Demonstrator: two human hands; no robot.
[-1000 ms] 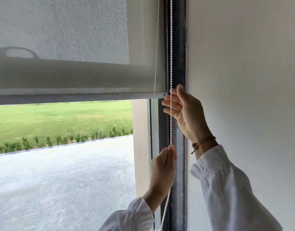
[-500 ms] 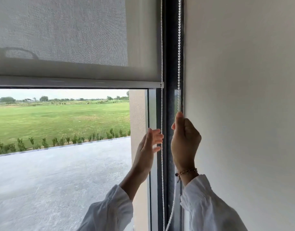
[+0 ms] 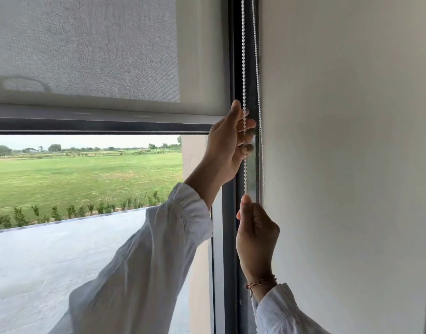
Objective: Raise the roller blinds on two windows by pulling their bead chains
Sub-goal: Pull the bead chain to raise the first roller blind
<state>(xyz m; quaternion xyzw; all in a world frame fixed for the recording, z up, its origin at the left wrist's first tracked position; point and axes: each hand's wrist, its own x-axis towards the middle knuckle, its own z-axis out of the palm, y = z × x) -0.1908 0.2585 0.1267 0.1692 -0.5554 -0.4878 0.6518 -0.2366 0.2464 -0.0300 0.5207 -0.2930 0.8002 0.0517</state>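
Observation:
A grey mesh roller blind (image 3: 86, 51) covers the top of the window, its bottom bar (image 3: 98, 114) roughly a third of the way down the frame. A white bead chain (image 3: 243, 56) hangs in two strands along the dark window frame (image 3: 233, 68). My left hand (image 3: 227, 145) is raised beside the bottom bar's right end, fingers closed on the nearer strand. My right hand (image 3: 256, 233) is lower, fisted on the same strand below it, with a thin bracelet at the wrist. The second strand (image 3: 256, 56) runs close to the wall.
A plain white wall (image 3: 346, 153) fills the right half of the view. Through the glass lie a paved terrace (image 3: 50, 256), a low hedge and a green field. White sleeves cover both forearms.
My left hand has risen and closed on the chain above the right hand. My right hand has dropped lower while gripping. The blind's bottom bar sits higher against the scene outside than a second ago.

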